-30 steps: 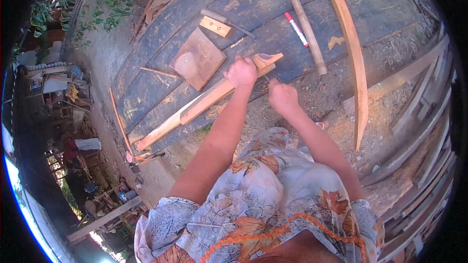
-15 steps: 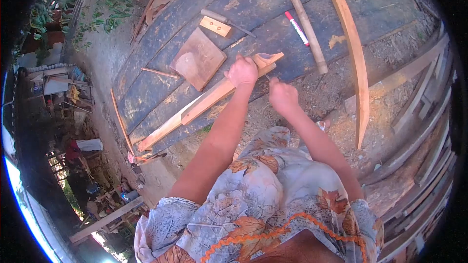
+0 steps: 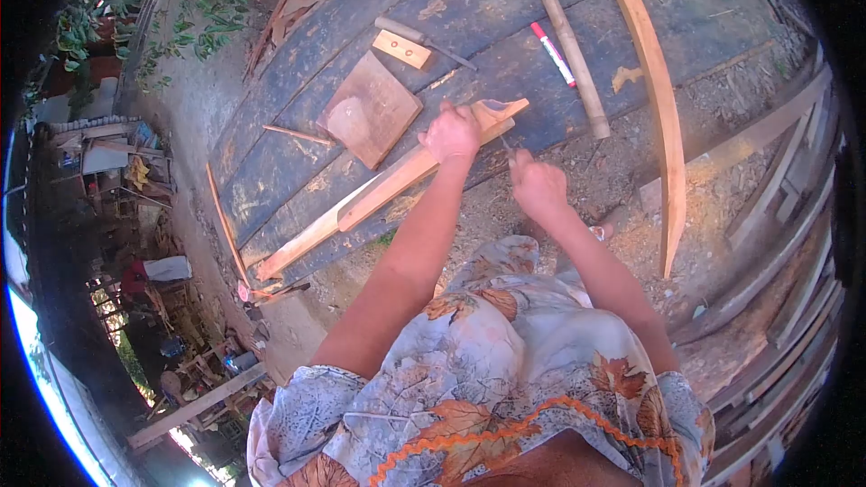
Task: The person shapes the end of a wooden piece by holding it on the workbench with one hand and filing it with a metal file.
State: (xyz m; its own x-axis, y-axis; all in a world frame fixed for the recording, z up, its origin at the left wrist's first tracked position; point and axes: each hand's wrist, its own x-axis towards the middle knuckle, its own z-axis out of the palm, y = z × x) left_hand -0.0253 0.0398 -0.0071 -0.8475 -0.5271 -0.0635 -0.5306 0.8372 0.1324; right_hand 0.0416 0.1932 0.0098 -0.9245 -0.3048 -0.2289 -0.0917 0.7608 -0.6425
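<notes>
My left hand (image 3: 451, 133) is closed around a long wooden piece (image 3: 383, 188) near its shaped end, which has a dark curved hollow. Under it lies a paler wooden strip (image 3: 302, 245), reaching toward the lower left. Beside that shaped end, my right hand (image 3: 539, 188) is closed on a thin tool (image 3: 508, 141). Only the tool's slim tip shows; its kind is hidden by the fingers. Above my left hand lie a square wooden board (image 3: 370, 108), a small block with two holes (image 3: 401, 49) and a handled tool with a thin shaft (image 3: 401, 30).
The dark plank surface (image 3: 487, 27) carries a red-and-white marker (image 3: 552, 54), a long wooden handle (image 3: 577, 68) and a thin stick (image 3: 298, 134). A long curved timber (image 3: 663, 117) stands to the right. Stacked lumber (image 3: 785, 307) lines the right edge.
My right hand has shifted slightly to the right and down with the thin tool. My left hand keeps its grip on the wooden piece; the whole view has shifted a little.
</notes>
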